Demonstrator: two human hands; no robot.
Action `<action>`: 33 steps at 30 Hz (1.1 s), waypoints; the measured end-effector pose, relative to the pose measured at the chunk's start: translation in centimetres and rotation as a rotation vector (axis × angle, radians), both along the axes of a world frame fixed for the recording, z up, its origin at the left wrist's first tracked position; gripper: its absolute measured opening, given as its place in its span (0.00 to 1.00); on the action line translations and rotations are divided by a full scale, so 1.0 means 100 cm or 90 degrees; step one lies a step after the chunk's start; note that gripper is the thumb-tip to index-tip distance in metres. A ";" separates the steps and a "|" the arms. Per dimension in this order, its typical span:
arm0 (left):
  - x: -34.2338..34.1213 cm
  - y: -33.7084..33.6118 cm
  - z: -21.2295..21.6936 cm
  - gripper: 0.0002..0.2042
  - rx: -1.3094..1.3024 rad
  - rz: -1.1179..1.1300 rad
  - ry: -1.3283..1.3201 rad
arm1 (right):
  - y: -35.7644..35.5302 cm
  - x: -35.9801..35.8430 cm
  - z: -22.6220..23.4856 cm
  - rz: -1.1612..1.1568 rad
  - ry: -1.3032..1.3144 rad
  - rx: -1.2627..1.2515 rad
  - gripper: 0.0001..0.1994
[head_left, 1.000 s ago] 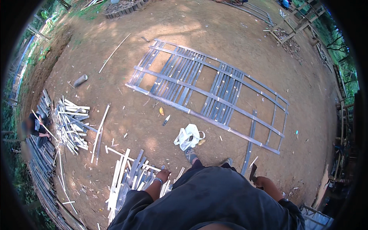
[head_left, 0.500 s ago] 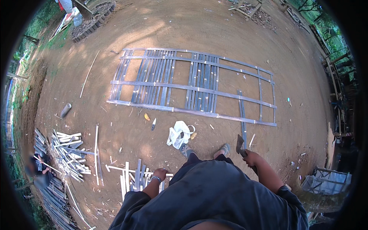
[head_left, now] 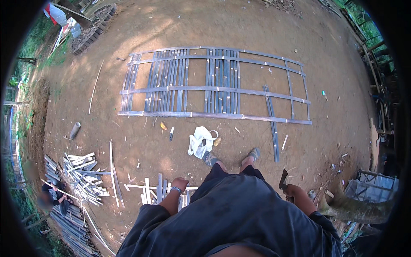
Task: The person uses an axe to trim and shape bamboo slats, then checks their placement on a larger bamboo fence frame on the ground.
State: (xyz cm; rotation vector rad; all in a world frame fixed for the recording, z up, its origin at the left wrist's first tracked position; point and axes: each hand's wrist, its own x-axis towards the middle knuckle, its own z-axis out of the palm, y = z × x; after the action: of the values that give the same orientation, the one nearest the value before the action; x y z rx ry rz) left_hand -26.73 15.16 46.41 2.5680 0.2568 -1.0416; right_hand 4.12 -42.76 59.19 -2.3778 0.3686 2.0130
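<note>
right hand (head_left: 293, 192) grips chopping knife (head_left: 283, 180), blade up, clear of leg; left hand (head_left: 180, 184) empty, loosely curled; slat panel (head_left: 214, 83) flat on ground.

Bamboo offcuts (head_left: 158, 190) beneath left hand (head_left: 180, 183)

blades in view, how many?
2: a chopping knife gripped in the right hand, and a small knife lying on the dirt below the bamboo lattice panel. Debris may hide others.
</note>
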 end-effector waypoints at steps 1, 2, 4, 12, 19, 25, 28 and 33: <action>0.000 0.000 -0.002 0.11 0.001 -0.004 0.000 | -0.009 -0.004 0.003 0.000 0.008 -0.011 0.15; -0.004 0.000 -0.002 0.11 0.004 -0.006 0.004 | -0.005 -0.007 0.010 0.002 0.011 -0.011 0.15; -0.006 0.000 -0.002 0.11 -0.001 -0.005 0.001 | 0.008 -0.009 0.023 0.003 0.009 -0.013 0.15; 0.018 -0.017 0.020 0.13 -0.128 0.424 0.017 | 0.055 0.012 0.018 -0.077 -0.080 0.097 0.17; 0.004 -0.004 0.009 0.16 -0.122 0.146 0.025 | 0.114 0.042 0.036 -0.004 -0.158 0.165 0.22; -0.006 -0.017 0.023 0.15 -0.148 0.390 0.041 | 0.093 0.040 0.016 0.016 -0.116 0.130 0.22; -0.014 -0.016 0.030 0.18 -0.163 0.372 0.061 | 0.071 0.031 0.003 0.007 -0.078 0.089 0.18; -0.028 -0.022 0.015 0.23 -0.180 0.487 0.078 | 0.034 0.021 -0.015 0.025 -0.015 0.050 0.14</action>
State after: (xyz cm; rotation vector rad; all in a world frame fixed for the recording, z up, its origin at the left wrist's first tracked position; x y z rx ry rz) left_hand -29.57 12.96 47.87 1.8837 0.9541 -0.8465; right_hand 6.18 -39.33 57.64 -2.3778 0.2392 1.9739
